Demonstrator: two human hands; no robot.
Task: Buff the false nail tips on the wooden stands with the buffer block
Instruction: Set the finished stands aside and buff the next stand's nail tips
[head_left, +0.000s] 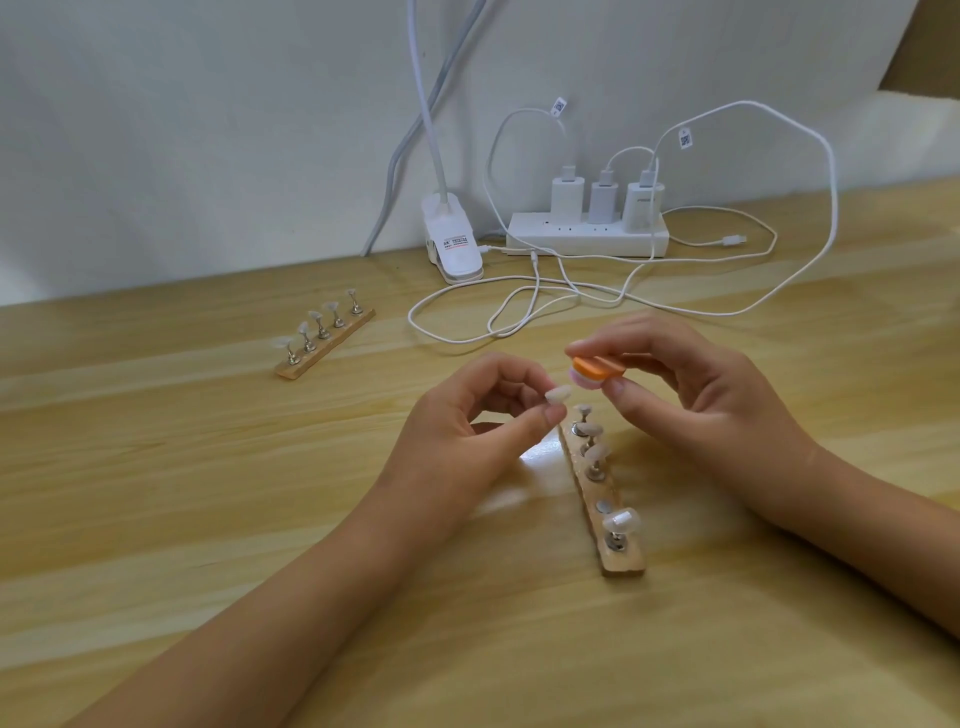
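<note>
Left hand (483, 410) pinching tip (558, 393); right hand (691, 384) gripping buffer (597, 370); hard buffing risking tip slipping free.

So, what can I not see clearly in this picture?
Head view:
Base of the nail tip: hidden by fingers of the left hand.
Far end of the buffer: behind the right hand.
Head of the lamp: cut off by the top edge.
Its label: print too small.
</note>
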